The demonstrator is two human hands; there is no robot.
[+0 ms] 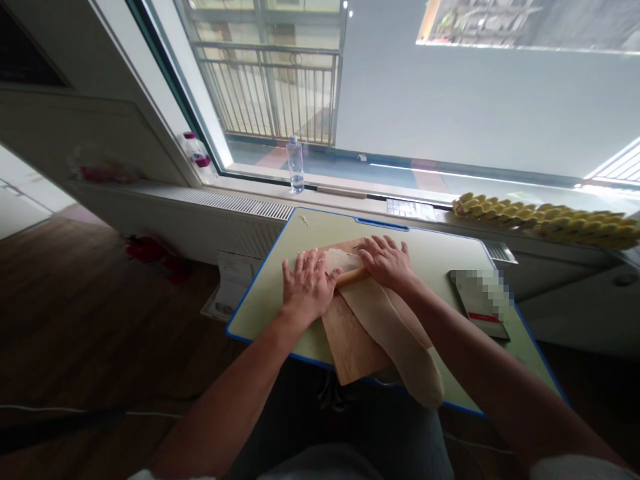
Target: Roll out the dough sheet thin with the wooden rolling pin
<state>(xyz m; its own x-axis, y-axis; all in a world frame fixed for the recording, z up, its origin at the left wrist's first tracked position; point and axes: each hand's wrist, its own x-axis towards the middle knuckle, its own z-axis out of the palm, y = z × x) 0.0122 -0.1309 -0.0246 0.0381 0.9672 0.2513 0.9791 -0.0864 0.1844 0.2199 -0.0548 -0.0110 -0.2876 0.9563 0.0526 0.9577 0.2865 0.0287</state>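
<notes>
A wooden rolling pin (pixel 353 276) lies across a long strip of pale dough (pixel 383 317) on a wooden board (pixel 350 343). My left hand (pixel 309 283) presses on the pin's left end, its fingers stretched forward and the thumb along the wood. On the other end rests my right hand (pixel 386 261), open, palm down with fingers spread. Both palms hide the ends of the pin. Beyond the pin the dough looks thin and wide; its near end droops over the table's front edge toward my lap.
The light green folding table (pixel 270 293) has a blue rim. A flat dark-edged packet or tablet (pixel 483 313), partly blurred, lies on its right. On the windowsill stand a clear bottle (pixel 295 167), a purple-capped bottle (pixel 197 155) and a yellow braided bundle (pixel 545 220). Dough scraps (pixel 303 219) lie at the back.
</notes>
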